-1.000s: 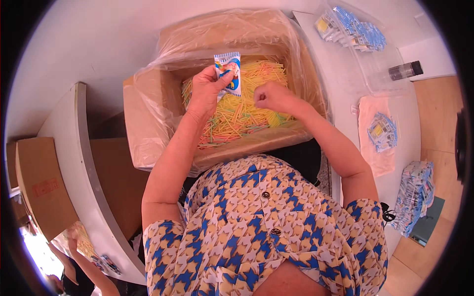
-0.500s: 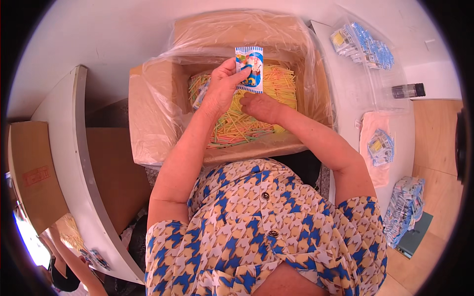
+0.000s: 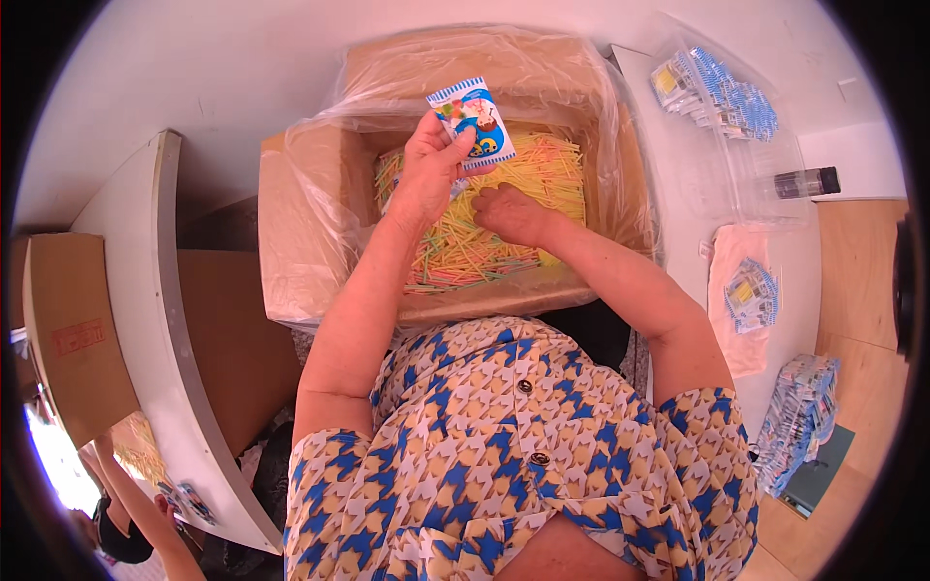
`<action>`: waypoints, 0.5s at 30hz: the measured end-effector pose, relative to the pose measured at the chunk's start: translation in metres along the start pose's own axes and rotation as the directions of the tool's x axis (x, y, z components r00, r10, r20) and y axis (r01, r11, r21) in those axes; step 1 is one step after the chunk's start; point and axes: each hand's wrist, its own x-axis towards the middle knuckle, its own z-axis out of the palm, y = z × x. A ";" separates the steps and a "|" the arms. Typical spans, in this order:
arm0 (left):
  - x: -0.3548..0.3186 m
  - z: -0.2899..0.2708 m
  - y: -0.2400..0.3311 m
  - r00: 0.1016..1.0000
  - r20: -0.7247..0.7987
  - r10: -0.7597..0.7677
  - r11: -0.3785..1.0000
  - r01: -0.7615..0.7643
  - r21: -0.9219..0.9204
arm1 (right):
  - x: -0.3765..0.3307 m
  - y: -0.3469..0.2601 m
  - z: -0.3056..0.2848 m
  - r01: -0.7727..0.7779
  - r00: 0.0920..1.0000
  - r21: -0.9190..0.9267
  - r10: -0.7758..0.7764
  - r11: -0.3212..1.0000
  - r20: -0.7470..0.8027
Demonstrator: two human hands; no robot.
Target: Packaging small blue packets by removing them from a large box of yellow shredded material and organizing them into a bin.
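- Packet (image 3: 473,123): small, white and blue with a colourful picture, held upright above the box, near its far side; pinched at its lower left edge.
- Left hand (image 3: 429,174): raised over the box, grip clenched on the packet between thumb and fingers.
- Right hand (image 3: 511,213): lowered into the box, resting on the sticks just right of the left wrist; fingers curled down among them, grip apparently closing on a few sticks, though what it holds cannot be told.
- Sticks (image 3: 523,184): thin, mostly yellow with some green, pink and orange, lying loose in a heap that covers the box floor.
- Box (image 3: 320,232): brown cardboard, open at the top, directly in front of the person.
- Liner (image 3: 542,68): clear plastic, lining the box and folded out over its rim and flaps.
- Counter (image 3: 697,194): white, to the right of the box.
- Bag (image 3: 717,92): clear, on the far right of the counter, holding many blue and white packets.
- Bottle (image 3: 802,181): small, dark with clear middle, lying on its side near the bag.
- Single packets (image 3: 751,295): on a pale sheet at the counter's near right.
- Packet stack (image 3: 799,421): blue and white, at the lower right edge.
- Second box (image 3: 73,334): cardboard, at the far left, well apart.
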 end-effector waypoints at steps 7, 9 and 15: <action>0.004 -0.007 -0.001 0.999 0.016 0.029 0.998 -0.030 0.059 | -0.017 0.007 -0.043 -0.351 0.931 0.280 0.300 0.893 0.210; 0.003 -0.005 0.002 1.000 0.003 0.020 0.999 -0.020 0.036 | -0.029 0.010 -0.061 -0.518 0.854 0.383 0.433 0.765 0.289; -0.007 -0.005 0.007 0.887 0.388 -0.250 0.881 0.042 0.471 | -0.062 0.022 -0.095 -0.563 0.826 0.203 0.541 0.801 0.158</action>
